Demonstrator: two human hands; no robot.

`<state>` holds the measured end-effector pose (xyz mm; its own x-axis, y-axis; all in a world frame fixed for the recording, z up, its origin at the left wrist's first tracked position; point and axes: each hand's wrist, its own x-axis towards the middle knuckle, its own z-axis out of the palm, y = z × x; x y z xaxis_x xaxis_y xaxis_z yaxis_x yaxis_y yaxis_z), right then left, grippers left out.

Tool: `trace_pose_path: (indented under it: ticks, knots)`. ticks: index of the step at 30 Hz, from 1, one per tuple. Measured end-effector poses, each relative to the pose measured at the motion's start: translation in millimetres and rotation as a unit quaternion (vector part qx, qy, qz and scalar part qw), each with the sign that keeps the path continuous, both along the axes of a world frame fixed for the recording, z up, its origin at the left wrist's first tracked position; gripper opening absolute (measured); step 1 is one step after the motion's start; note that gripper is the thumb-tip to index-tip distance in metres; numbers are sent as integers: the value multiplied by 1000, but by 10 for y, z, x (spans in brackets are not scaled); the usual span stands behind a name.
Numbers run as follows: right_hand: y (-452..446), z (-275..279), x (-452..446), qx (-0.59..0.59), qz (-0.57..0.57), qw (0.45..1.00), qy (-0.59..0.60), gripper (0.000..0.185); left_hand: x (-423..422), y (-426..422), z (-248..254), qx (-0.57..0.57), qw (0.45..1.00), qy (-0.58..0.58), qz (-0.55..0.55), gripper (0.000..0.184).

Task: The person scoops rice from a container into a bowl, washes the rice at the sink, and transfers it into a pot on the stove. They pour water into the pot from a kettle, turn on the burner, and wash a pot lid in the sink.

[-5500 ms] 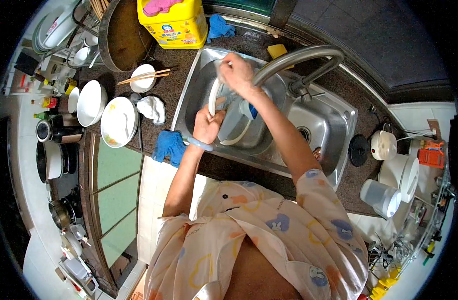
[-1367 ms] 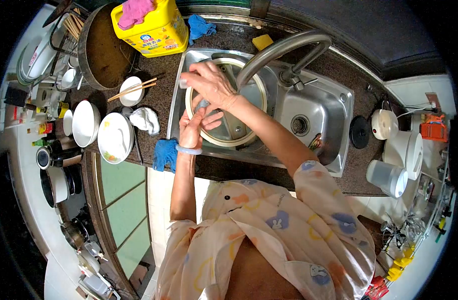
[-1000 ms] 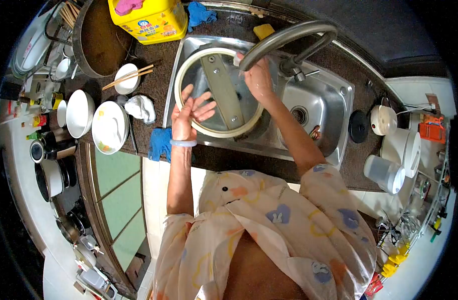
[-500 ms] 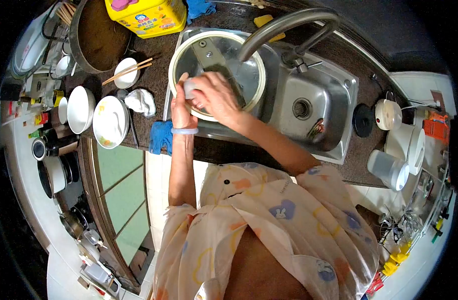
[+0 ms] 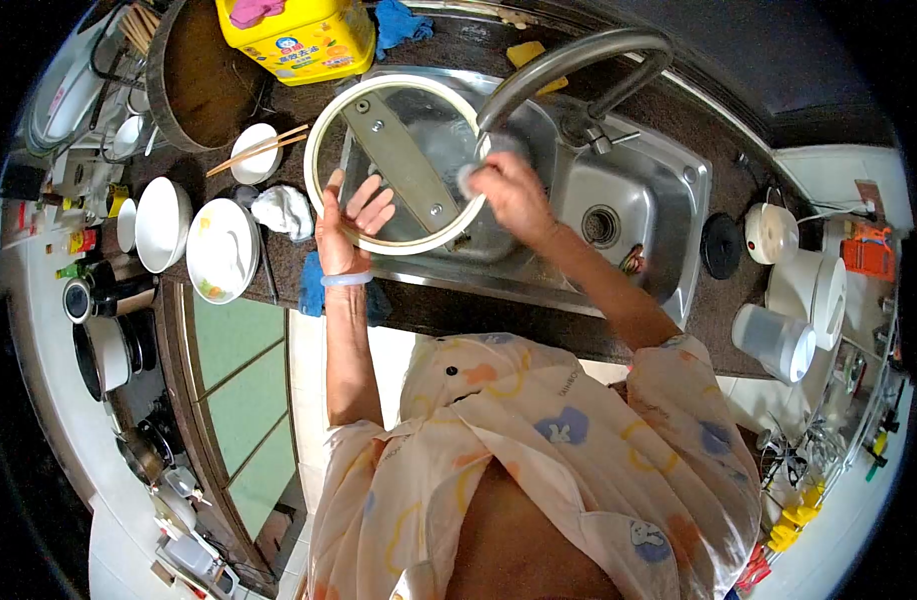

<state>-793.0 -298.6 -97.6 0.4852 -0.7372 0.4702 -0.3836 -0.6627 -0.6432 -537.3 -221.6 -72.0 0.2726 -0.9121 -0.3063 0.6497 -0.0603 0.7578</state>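
Note:
A round glass pot lid (image 5: 446, 155) with a cream rim and a metal strip across it is tilted over the left sink basin. My left hand (image 5: 344, 225) grips its lower-left rim, fingers spread against the glass; a pale bangle circles that wrist. At the lid's right edge, my right hand (image 5: 519, 205) is closed around a whitish scrubbing pad (image 5: 469, 180), which is smeared by motion and partly hidden by the fingers. The pad touches or nearly touches the rim. Above them arches the metal faucet (image 5: 579, 50).
Right of the lid lies the second sink basin (image 5: 634, 195), with food scraps near its drain. To the left stand white bowls (image 5: 163, 222), a bowl with chopsticks (image 5: 256, 160), a white cloth (image 5: 284, 212) and a wok (image 5: 194, 90). A yellow jug (image 5: 314, 50) stands behind.
The lid has shifted left and turned, its strip now slanting more. My right hand has moved with the pad from the lid's lower left to its right rim.

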Motion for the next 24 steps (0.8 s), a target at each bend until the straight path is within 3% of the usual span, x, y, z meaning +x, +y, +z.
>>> trace_pose_path:
  ticks: [3, 5, 7, 9, 11, 13, 14, 15, 18, 19, 22, 24]
  knots:
    - [-397, -1, 33, 27, -22, 999, -25, 12, 15, 23, 29, -6, 1000, 0, -13, 55]
    - [-717, -92, 178, -60, -144, 987, 50, 13, 14, 22, -16, -3, 999, -4, -40, 54]
    - [-839, -51, 479, -25, -176, 984, 26, 15, -24, 24, -9, 7, 998, -4, -59, 66]
    - [-835, 77, 743, -11, -135, 985, -111, 19, -96, 11, 42, 8, 998, -5, -56, 66]
    - [-711, 168, 1027, -57, -124, 988, -77, 20, -176, -31, 77, 14, 998, -7, -57, 65]
    - [-521, 191, 1261, -40, -100, 987, -120, 18, -234, -54, 106, 15, 998, 0, -62, 58]
    - [-393, 182, 1387, 149, -46, 969, -191, 21, -219, -74, 13, 8, 998, 6, -54, 62]
    - [-241, 246, 1389, 117, -32, 982, -141, 23, -111, -84, -162, -53, 992, 54, -106, 64]
    - [165, 348, 1388, 44, -5, 995, -93, 19, -275, -142, -126, 41, 997, -55, 37, 69]
    - [246, 351, 1336, -10, -3, 995, -95, 15, -277, -128, -121, 41, 997, -55, 37, 69]
    - [441, 337, 1041, 17, 50, 996, -71, 15, -260, -55, -128, 13, 996, -88, -3, 72]
    - [496, 342, 827, -6, 78, 994, -72, 14, -221, -31, -123, 27, 999, -28, -38, 71]
